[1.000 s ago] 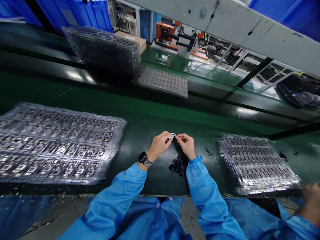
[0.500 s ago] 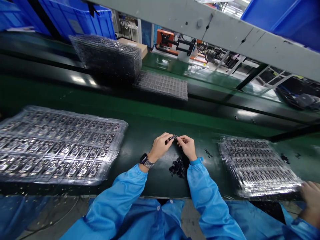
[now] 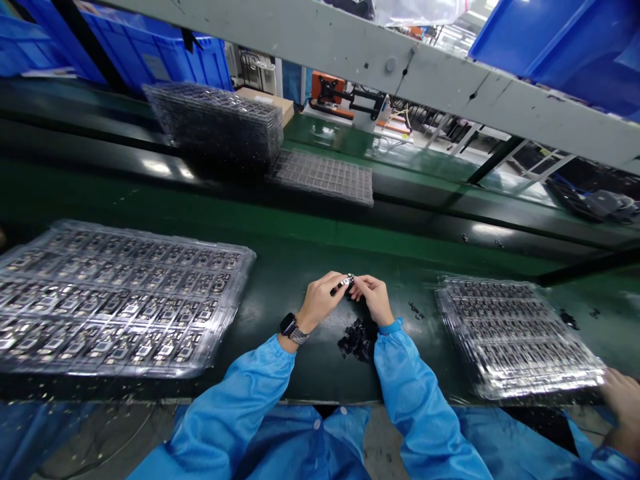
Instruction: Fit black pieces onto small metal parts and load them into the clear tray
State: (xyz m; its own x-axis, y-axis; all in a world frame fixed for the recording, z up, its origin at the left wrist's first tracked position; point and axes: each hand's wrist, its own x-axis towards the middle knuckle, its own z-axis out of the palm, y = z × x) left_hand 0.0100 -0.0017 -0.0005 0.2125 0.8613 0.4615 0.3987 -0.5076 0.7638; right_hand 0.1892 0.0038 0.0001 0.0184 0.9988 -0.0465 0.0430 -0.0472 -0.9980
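Near the middle of the green table, my left hand (image 3: 321,298) pinches a small dark electronic part (image 3: 342,285) with shiny metal spots. My right hand (image 3: 373,297) has its fingertips at the right end of that same part, closed on it. A pile of small black pieces (image 3: 356,339) lies on the table just below my hands. Another small black piece (image 3: 415,311) rests to the right of my right hand. On the left is a clear tray of circuit boards (image 3: 115,293). Stacked clear trays with small parts (image 3: 515,333) stand on the right.
Behind the work surface stand a tall stack of clear trays (image 3: 220,123) and a flat clear tray (image 3: 325,175). Blue bins (image 3: 185,57) are at the back left. A grey beam (image 3: 390,65) crosses overhead. Another person's hand (image 3: 623,397) is at the right edge.
The part between my hands has tilted and now shows a brighter metal side. My right fingers have shifted slightly around its end. The whole view has moved a little.
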